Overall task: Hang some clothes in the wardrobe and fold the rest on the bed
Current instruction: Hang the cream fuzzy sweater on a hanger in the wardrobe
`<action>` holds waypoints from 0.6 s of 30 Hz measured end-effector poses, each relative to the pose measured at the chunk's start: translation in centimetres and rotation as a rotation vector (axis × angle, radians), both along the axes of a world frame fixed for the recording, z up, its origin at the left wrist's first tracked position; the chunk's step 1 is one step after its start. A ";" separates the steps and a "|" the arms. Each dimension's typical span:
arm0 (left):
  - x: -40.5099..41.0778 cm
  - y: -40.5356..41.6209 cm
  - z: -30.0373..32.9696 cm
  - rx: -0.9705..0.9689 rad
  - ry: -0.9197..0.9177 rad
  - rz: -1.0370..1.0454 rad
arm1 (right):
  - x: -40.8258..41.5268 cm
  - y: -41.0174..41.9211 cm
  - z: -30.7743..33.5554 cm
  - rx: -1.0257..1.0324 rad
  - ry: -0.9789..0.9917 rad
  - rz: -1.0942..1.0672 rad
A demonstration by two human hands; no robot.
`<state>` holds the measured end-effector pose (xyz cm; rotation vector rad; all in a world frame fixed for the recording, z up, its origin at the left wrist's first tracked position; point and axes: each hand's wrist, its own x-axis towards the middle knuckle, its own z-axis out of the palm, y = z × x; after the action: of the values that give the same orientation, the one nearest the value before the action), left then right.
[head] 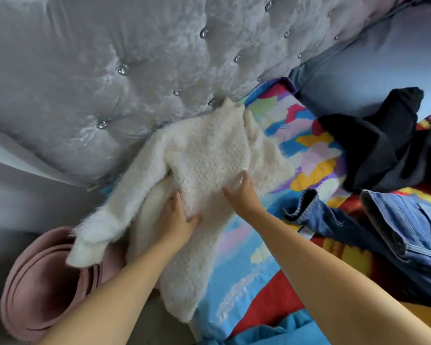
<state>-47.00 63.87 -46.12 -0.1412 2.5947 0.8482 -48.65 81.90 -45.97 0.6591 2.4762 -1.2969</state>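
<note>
Your left hand (174, 220) and right hand (244, 195) press spread fingers flat on the white fleece (209, 150); jeans (396, 232) lie at three o'clock.

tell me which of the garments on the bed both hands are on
The fluffy white garment by the headboard: the left hand and right hand both rest on it. The black garment and denim piece lie untouched.

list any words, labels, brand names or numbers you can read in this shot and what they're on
None: no readable text shows anywhere.
The white fluffy garment under both hands shows no tag or print.
The blue denim garment shows a small pale patch at its edge, maybe a label, too blurred to read.
The colourful bedsheet carries patterns only, no lettering.
</note>
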 end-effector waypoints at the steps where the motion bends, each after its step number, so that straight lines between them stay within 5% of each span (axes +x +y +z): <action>1: -0.2 0.0 -0.6 -0.014 0.017 0.028 | -0.4 -0.4 -0.5 -0.032 -0.005 -0.034; 9: 0.0 1.2 -2.7 0.286 -0.103 0.269 | -1.6 -1.7 -0.9 -0.187 -0.039 -0.121; 18: 8.1 -2.1 5.8 0.440 -0.112 0.235 | 5.5 -3.6 8.2 -0.549 0.091 -0.222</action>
<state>-38.88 61.75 -40.34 -0.3585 2.2534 1.4273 -43.13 78.32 -37.77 0.7507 1.9968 -2.0178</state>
